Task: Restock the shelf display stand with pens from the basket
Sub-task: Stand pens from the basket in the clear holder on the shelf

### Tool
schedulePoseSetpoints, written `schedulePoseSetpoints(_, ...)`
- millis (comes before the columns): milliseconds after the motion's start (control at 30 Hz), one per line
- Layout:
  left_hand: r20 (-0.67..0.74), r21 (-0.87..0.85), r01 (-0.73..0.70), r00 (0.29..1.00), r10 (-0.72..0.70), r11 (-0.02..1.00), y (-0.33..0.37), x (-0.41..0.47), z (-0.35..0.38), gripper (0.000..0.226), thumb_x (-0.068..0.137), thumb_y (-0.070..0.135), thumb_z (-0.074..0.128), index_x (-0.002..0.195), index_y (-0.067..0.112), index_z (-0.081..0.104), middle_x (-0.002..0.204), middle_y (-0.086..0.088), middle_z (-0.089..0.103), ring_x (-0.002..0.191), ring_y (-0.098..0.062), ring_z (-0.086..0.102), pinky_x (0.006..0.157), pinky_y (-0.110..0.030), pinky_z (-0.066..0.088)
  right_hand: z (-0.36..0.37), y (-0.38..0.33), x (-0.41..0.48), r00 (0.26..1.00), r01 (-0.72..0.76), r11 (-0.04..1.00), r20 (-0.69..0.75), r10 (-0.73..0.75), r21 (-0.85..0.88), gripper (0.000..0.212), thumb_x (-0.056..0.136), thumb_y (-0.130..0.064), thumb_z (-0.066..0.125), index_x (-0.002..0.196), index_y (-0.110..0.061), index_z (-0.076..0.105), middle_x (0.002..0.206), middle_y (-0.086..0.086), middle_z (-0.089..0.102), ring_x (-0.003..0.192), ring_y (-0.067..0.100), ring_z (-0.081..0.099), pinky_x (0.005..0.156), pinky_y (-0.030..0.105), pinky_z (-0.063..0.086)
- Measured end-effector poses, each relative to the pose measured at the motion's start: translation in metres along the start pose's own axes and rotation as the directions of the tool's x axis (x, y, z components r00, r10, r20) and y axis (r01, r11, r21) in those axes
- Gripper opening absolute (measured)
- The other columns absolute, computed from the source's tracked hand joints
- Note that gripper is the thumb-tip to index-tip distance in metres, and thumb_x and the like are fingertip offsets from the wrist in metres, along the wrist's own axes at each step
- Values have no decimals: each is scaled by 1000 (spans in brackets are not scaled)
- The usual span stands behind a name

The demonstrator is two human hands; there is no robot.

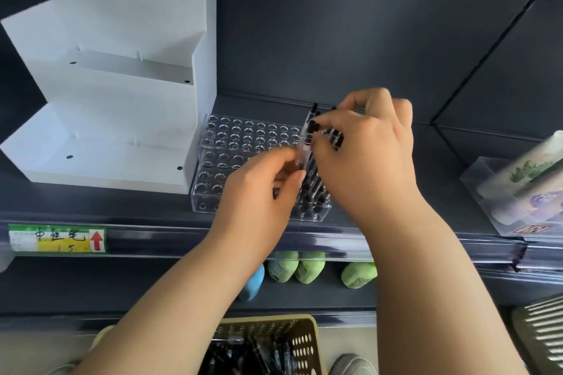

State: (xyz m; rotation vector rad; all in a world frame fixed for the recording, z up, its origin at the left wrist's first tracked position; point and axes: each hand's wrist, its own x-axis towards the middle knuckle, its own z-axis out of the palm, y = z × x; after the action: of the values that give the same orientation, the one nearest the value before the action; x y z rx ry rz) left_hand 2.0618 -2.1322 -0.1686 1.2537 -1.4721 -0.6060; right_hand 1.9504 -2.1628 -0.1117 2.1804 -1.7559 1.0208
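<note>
A clear acrylic pen stand [231, 143] with many round holes sits on the dark shelf; several black pens [313, 189] stand in its right-hand rows. My left hand [259, 192] grips a clear-barrelled pen [306, 143] by its lower part, held upright over the stand. My right hand [365, 149] pinches the black top end of that pen, with more black pen tops [335, 135] showing under its fingers. On the floor below, between my forearms, a tan perforated basket [304, 344] holds more pens.
A white stepped display riser [106, 119] stands to the left of the stand. A clear box of patterned items [518, 192] sits on the shelf at right. A price label [58, 237] is on the shelf edge. Green and blue items [292, 266] lie on the shelf below.
</note>
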Motion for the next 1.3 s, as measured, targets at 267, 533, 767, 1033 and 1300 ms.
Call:
schedulePoseSetpoints(267, 59, 333, -16, 998, -4, 943, -5, 1, 9, 15, 89, 25, 58, 103, 19, 58, 96, 3, 64, 92, -13, 56, 77, -23, 42, -10, 8, 4, 997, -46, 993, -62, 53, 107, 15, 86, -30, 61, 97, -27, 70, 97, -10, 43, 98, 11, 29, 77, 12, 18)
schedulePoseSetpoints(533, 151, 395, -21, 988, -43, 918, -13, -2, 1, 43, 90, 33, 57, 131, 26, 44, 120, 11, 51, 115, -4, 39, 87, -8, 22, -13, 6, 4, 983, 13, 988, -185, 17, 156, 21, 83, -27, 57, 98, -22, 70, 95, -10, 48, 96, 13, 34, 81, 1, 23)
schedulePoseSetpoints(767, 209, 641, -240, 968, 135, 729, -27, -49, -43, 51, 79, 9, 70, 127, 4, 54, 125, -11, 57, 120, -29, 50, 105, -34, 29, -16, -16, -60, 960, 191, 967, -236, -149, 166, 21, 82, -11, 57, 100, -12, 69, 95, 3, 58, 91, 19, 43, 81, 17, 29)
schedulePoseSetpoints(1033, 128, 751, 197, 893, -431, 631, -83, -198, -79, 43, 90, 15, 48, 133, 20, 48, 133, 1, 51, 124, -21, 43, 108, -30, 32, 26, -37, -226, 820, 123, 990, 554, -142, 72, 31, 79, -23, 49, 102, -17, 68, 101, 5, 60, 92, 31, 56, 78, 41, 52)
schedulePoseSetpoints(1300, 148, 805, 231, 813, -563, 546, -71, -254, -96, 34, 92, 15, 46, 123, 24, 55, 128, 4, 49, 121, -16, 43, 100, -25, 37, 8, -66, -294, 419, -68, 990, 897, 143, -125, 34, 94, -24, 41, 126, -18, 51, 128, 8, 47, 117, 29, 47, 95, 35, 40)
